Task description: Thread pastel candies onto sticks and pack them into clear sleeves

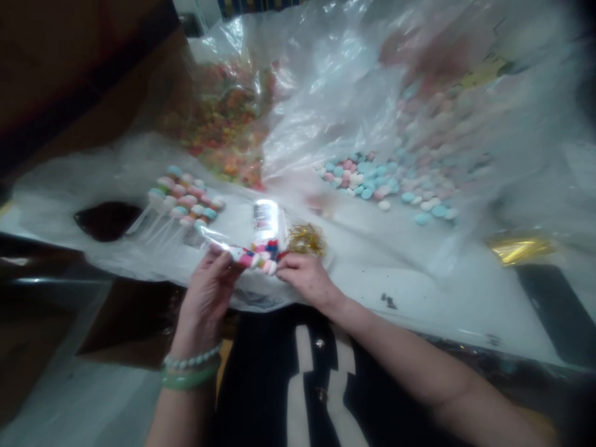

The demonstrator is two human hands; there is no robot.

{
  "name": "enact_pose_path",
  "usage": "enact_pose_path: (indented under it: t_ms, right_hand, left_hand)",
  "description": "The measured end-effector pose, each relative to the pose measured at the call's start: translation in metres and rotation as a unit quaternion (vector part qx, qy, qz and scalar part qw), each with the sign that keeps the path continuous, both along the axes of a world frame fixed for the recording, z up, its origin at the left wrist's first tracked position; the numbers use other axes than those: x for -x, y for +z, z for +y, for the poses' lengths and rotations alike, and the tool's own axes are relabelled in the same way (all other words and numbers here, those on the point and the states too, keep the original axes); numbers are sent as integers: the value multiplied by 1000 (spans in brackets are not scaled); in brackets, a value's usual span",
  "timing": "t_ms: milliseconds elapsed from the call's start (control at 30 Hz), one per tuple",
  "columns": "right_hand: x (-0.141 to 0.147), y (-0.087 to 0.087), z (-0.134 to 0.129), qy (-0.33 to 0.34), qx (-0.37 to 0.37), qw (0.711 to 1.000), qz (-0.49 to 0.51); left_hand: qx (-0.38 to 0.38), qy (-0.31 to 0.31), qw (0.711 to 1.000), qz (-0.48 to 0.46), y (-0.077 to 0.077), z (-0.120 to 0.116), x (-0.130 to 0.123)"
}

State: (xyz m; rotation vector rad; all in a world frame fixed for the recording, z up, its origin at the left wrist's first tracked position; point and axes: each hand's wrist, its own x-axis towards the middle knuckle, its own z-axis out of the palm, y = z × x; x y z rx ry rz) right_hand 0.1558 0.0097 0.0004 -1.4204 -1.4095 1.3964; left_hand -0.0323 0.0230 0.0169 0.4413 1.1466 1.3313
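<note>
The left hand (207, 298) and right hand (305, 279) grip a clear cellophane bag (218, 239) of pastel candy pops (255, 256), fingers (223, 264) clamped on it at both ends; gold twist ties (305, 240) and a labelled canister (266, 220) lie just beyond; farther, white-stick lollipops (184, 198), pastel candies (367, 177) and orange candies (223, 130) rest on plastic sheeting (354, 298).

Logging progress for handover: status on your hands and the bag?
Left hand and right hand holding cellophane candy bag. Gold twist ties just beyond right hand.
</note>
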Motion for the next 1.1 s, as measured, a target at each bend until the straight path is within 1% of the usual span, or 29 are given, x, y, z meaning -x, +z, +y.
enact_pose_path:
  t_ms: [67,133,200,300,400,533,600,700,767,933,1033,1100]
  right_hand:
    - [1,-1,0,-6,-9,1000,-17]
    - [3,0,-2,-10,-27,999,-44]
    - [5,2,-5,-11,-59,995,-77]
    - [8,6,-8,1,-117,986,-115]
    - [7,7,-9,12,-138,983,-120]
    - [0,2,-7,31,-128,988,-78]
    - [-1,1,-7,28,-123,989,-81]
    - [4,2,-7,16,-130,987,-90]
    - [8,4,-8,15,-132,988,-77]
    - [14,8,-6,0,-66,998,6]
    - [15,7,-5,10,-20,998,64]
    - [14,5,-5,7,0,998,61]
  left_hand:
    - [3,-12,1000,0,0,0,-1]
    - [5,-9,1000,-3,-1,-1,-4]
    - [11,-13,1000,-8,-2,-2,-10]
    - [22,-38,999,-31,-3,-4,-18]
    - [31,-46,997,-49,-4,-6,-22]
    - [45,-19,997,-57,-6,-4,-15]
    - [38,-8,997,-63,-7,-3,-12]
    - [18,-19,997,-71,-8,-3,-13]
    - [11,-29,997,-78,-7,-4,-18]
    - [29,-45,995,-81,-7,-8,-27]
    - [54,-25,994,-95,-5,-7,-27]
    - [66,0,993,-102,-2,-4,-23]
